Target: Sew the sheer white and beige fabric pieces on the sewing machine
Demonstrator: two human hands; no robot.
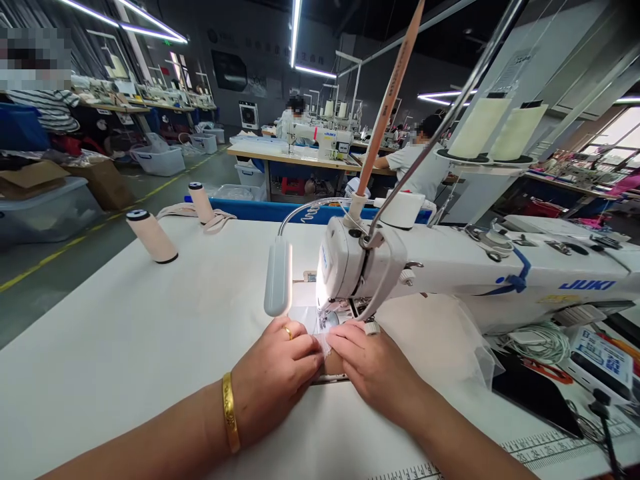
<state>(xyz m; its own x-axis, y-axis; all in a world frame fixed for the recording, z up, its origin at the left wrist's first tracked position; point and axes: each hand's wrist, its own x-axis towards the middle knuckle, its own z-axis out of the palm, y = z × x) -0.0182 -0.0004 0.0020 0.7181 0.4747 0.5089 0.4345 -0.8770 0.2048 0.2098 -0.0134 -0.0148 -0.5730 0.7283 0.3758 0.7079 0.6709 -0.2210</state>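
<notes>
Both of my hands rest just in front of the needle area of a white sewing machine (345, 260). Curled fingers of my left hand (275, 370), which wears a gold ring and bangle, press together on the left edge of a pale piece of fabric (325, 345). From the other side, my right hand (373, 360) holds the fabric, fingertips close to the presser foot (330, 320). A beige part of the piece shows between the hands; the rest is hidden beneath them. Sheer mesh fabric (440, 333) spreads under the machine arm to the right.
A grey lamp (278, 279) hangs left of the needle. Two thread cones, one nearer (153, 237) and one farther (201, 203), stand at the table's left. On the right lie a black phone-like slab (535, 393) and cables (540, 343). Co-workers sit at machines beyond.
</notes>
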